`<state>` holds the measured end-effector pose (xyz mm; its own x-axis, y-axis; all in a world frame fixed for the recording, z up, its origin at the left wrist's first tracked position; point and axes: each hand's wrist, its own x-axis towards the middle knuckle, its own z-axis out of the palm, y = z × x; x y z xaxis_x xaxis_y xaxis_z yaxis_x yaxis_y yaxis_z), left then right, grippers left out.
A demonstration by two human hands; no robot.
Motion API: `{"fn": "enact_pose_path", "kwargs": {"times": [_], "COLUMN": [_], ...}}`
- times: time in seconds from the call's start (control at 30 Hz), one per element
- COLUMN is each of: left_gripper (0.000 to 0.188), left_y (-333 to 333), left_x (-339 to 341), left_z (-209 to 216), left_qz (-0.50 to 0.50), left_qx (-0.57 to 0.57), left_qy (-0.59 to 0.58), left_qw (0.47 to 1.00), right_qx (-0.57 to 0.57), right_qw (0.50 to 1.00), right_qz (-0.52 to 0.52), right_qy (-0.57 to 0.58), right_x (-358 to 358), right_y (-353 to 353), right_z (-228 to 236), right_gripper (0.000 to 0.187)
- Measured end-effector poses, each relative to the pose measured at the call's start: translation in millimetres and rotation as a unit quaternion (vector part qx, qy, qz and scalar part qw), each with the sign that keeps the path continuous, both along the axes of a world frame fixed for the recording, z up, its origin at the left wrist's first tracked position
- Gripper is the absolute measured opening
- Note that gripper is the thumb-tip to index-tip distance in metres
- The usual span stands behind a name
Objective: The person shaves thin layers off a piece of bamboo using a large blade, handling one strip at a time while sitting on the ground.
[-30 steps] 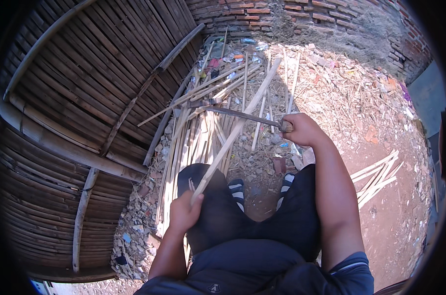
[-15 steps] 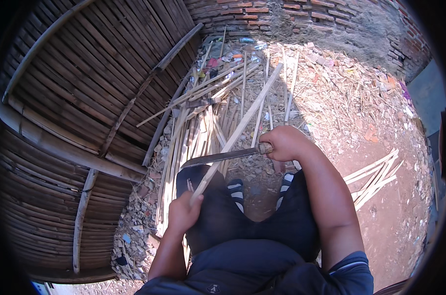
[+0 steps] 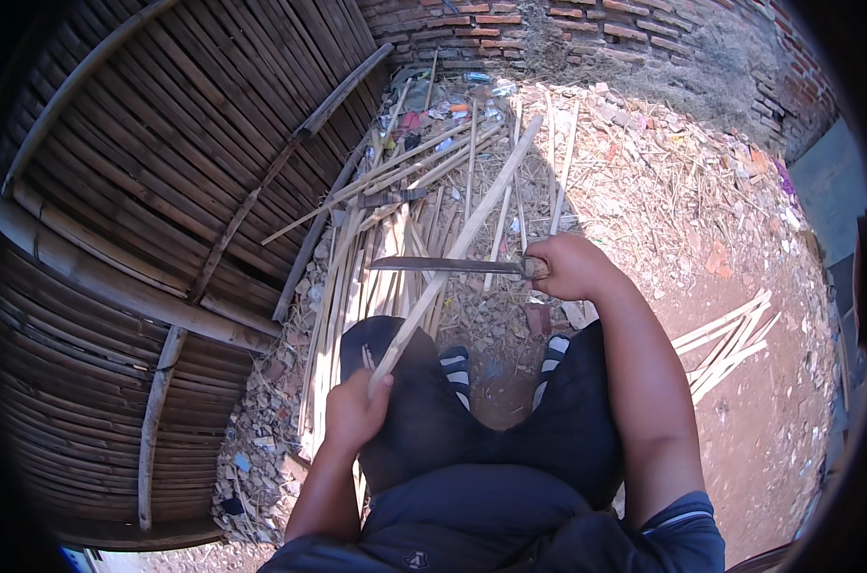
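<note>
From the head view, my right hand (image 3: 565, 267) and the knife (image 3: 405, 264) had shifted farther up the slat (image 3: 491, 201) since half a second earlier, away from my left hand (image 3: 357, 415), which had barely moved. My left fingers were closed around the slat's near end; it ran forward and rightward from there, over my left knee. My right fist was clenched on the knife's handle, the blade lying crosswise at the slat, though I couldn't tell whether its edge touched. I judged I was between strokes of trimming the slat; another would call for a firm left grip and a steady blade angle. Ahead of my left hand lay a long pile of strips (image 3: 328, 353), crowding the blade's tip side, with my knee below the blade, so a low swing could catch either. A smaller heap of strips (image 3: 725, 339) lay right of my right hand, and rubble (image 3: 663, 191) spread beyond it.
</note>
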<state>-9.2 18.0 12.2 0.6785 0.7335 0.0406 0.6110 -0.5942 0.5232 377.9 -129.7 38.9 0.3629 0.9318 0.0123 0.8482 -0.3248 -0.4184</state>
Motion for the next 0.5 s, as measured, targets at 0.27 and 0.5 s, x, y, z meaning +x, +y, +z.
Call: {"fn": "enact_pose_path", "kwargs": {"times": [0.27, 0.5], "left_gripper": [0.037, 0.04], "left_y": [-1.3, 2.5], "left_x": [-1.5, -0.5], "left_z": [0.2, -7.7], "left_qz": [0.006, -0.013], "left_qx": [0.014, 0.03], "left_qy": [0.012, -0.025], "left_qw": [1.0, 0.999], "right_qx": [-0.024, 0.0], "right_qw": [0.994, 0.985], "right_qz": [-0.102, -0.171], "right_qy": [0.036, 0.018], "right_x": [27.5, 30.8], "right_y": [-7.4, -15.9], "right_z": [10.9, 4.3], "right_gripper": [0.04, 0.041]}}
